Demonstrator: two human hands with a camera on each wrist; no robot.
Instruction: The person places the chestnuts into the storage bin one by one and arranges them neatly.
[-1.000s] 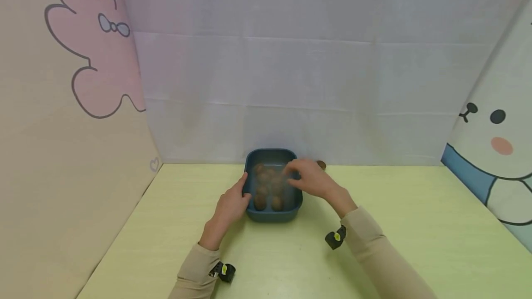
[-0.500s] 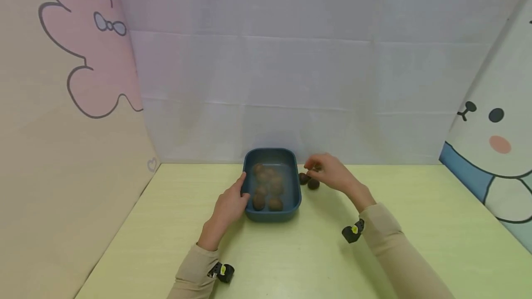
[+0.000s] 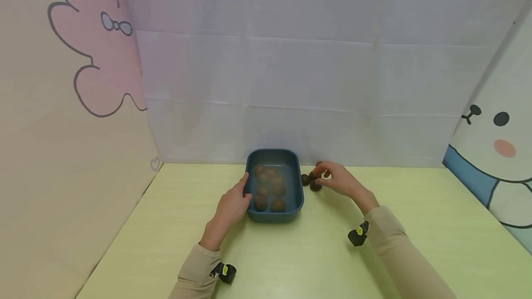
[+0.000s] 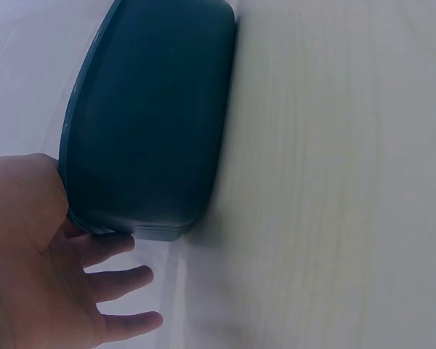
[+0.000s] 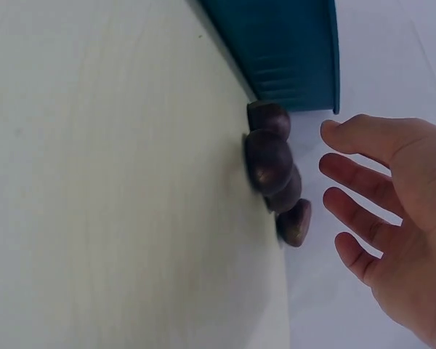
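A dark teal plastic bin (image 3: 273, 217) holds several brown chestnuts (image 3: 277, 205), hazy in the head view. At its left side my left hand (image 3: 231, 205) grips the wall, thumb over the rim; in the left wrist view the other fingers (image 4: 123, 283) extend past the bin's end. Just right of the bin, several dark chestnuts (image 5: 270, 161) lie close together on the table. My right hand (image 3: 338, 180) hovers over them with thumb and fingers apart. In the right wrist view those fingers (image 5: 360, 218) are loosely bent, with a gap between them and the chestnuts.
The pale yellow-green table (image 3: 282, 262) meets a white cloth backdrop (image 3: 266, 82) just behind the bin and chestnuts. Side panels with cartoon animals stand left and right. A small black camera (image 3: 358, 235) sits on each wrist.
My right hand has moved right from over the bin to the chestnuts beside it, then shifted slightly toward me. My left hand has stayed on the bin's left wall.
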